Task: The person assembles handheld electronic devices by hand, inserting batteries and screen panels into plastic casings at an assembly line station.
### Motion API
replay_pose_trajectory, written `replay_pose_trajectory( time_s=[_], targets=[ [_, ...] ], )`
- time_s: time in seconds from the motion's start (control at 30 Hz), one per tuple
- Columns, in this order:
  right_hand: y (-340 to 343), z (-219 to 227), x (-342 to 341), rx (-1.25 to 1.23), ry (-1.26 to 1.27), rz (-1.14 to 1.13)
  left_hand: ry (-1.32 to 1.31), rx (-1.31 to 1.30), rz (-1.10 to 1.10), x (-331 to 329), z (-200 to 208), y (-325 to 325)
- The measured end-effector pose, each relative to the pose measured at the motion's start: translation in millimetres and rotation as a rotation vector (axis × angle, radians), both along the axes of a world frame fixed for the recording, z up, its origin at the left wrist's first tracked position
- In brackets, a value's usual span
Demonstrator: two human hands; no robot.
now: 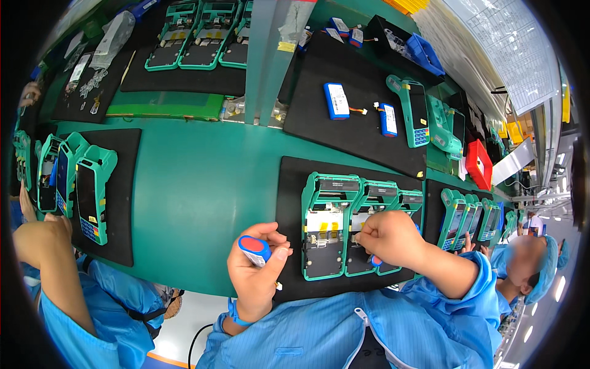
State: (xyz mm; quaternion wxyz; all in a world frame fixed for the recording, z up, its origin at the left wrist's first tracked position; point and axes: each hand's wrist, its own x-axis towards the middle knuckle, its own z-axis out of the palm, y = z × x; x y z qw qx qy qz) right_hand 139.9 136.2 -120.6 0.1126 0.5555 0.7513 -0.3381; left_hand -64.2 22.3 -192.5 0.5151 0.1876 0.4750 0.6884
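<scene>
My left hand (257,264) is closed round a blue battery pack (255,251) with a reddish-orange end and a white label. A small white connector (279,286) shows under that hand. Three green handheld terminal housings lie side by side on a black mat, their insides exposed: the left one (324,227), the middle one (370,194) and the right one (409,200). Over the middle housing, my right hand (387,237) has its fingertips pinched together; what they grip is hidden. Below it peeks the blue-and-red end of a battery (376,261), mostly covered.
Loose blue batteries (337,101) and assembled terminals (410,111) lie on the far mat (307,120). A metal post (263,67) rises behind. Co-workers sit at left (46,246) and right (522,264), with more terminals before them. A red bin (478,165) stands right.
</scene>
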Motion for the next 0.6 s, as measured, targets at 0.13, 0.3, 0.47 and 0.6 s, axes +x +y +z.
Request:
replay_pose_trajectory(
  time_s=[0.13, 0.3, 0.47, 0.6],
  targets=[
    [2, -4, -4, -0.025, -0.065, 0.019, -0.007, 0.004, -0.037, -1, 0, -1],
    [0, -4, -11, 0.092, -0.191, 0.228, 0.006, 0.024, -0.036, -2, -1, -3],
    [-3, -2, -23, 0.194, -0.367, 0.376, -0.075, 0.027, -0.038, -4, -4, -5],
    [13, 4, -24, -0.008, -0.292, 0.247, -0.083, 0.039, -0.045, -4, -3, -6]
  ],
)
